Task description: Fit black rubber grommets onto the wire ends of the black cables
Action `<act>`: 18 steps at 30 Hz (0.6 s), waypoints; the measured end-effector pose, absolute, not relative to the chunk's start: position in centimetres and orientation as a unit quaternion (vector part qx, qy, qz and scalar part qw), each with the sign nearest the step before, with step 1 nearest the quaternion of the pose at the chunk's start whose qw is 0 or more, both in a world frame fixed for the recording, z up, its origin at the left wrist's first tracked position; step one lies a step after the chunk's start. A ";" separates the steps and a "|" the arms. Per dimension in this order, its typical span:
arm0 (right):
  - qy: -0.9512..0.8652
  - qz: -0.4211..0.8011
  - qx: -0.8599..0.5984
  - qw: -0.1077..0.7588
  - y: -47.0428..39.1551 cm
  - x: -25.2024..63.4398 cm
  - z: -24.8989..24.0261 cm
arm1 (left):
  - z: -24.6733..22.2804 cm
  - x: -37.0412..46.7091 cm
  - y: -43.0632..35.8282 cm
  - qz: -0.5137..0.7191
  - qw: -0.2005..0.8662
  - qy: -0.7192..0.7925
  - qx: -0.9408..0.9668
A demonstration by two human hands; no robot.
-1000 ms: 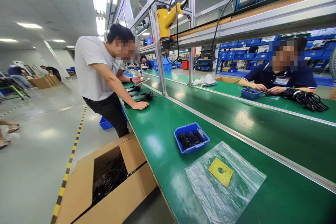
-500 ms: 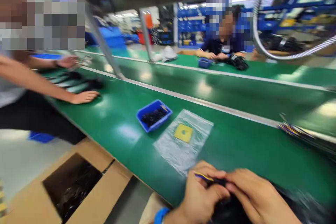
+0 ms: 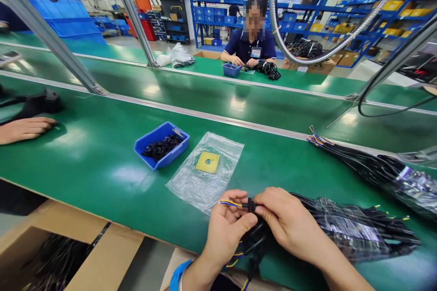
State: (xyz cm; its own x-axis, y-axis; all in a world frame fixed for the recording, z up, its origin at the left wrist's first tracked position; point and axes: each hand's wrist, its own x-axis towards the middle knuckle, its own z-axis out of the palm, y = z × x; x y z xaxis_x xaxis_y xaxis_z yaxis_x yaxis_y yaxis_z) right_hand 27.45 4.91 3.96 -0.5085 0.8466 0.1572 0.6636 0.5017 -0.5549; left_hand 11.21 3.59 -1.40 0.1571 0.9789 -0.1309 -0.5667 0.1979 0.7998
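Observation:
My left hand point(image 3: 225, 232), with a blue band at the wrist, curls its fingers around the end of a black cable point(image 3: 245, 205). Thin yellow and blue wires point(image 3: 229, 203) stick out of that end to the left. A small black fitting point(image 3: 251, 205) sits on the cable between my hands. My right hand point(image 3: 285, 213) pinches the cable just beside the fitting, fingers closed. More black cables point(image 3: 254, 238) hang below my hands, with coloured wire ends. To the right lies a plastic-wrapped bundle of black cables point(image 3: 348, 225).
A blue bin point(image 3: 170, 157) holds small black parts. Beside it a clear plastic bag point(image 3: 184, 186) lies under a yellow square plate point(image 3: 208, 162). Another cable bundle point(image 3: 362, 159) rests at right. A co-worker's hand point(image 3: 27, 129) is at left; another person point(image 3: 254, 41) sits opposite. Below stands a cardboard box point(image 3: 112, 241).
The view has swung to the right and sharpened, bringing both cable bundles into sight. My left fingers have loosened somewhat, so the black fitting shows. Both hands still hold the cable.

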 end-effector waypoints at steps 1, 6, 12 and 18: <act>-0.841 0.215 -0.449 0.212 4.9 27.4 4.1 | -1.5 11.0 3.5 0.555 0.693 0.340 0.310; -0.844 0.211 -0.447 0.208 4.8 27.3 4.4 | -1.5 10.0 3.6 0.554 0.668 0.370 0.332; -0.846 0.193 -0.428 0.252 4.9 27.6 3.8 | -0.1 10.6 4.5 0.517 0.686 0.394 0.327; -0.852 0.195 -0.418 0.247 5.0 27.8 3.9 | 0.3 11.3 4.8 0.567 0.609 0.382 0.401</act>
State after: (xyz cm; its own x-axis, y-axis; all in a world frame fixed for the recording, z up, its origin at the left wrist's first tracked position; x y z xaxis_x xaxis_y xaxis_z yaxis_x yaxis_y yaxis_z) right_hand 27.77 5.01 3.90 -0.5295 0.8084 0.2572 0.6158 0.5748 -0.5388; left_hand 11.31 4.78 0.31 0.0636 0.9979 -0.0110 -0.3850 0.0348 0.9223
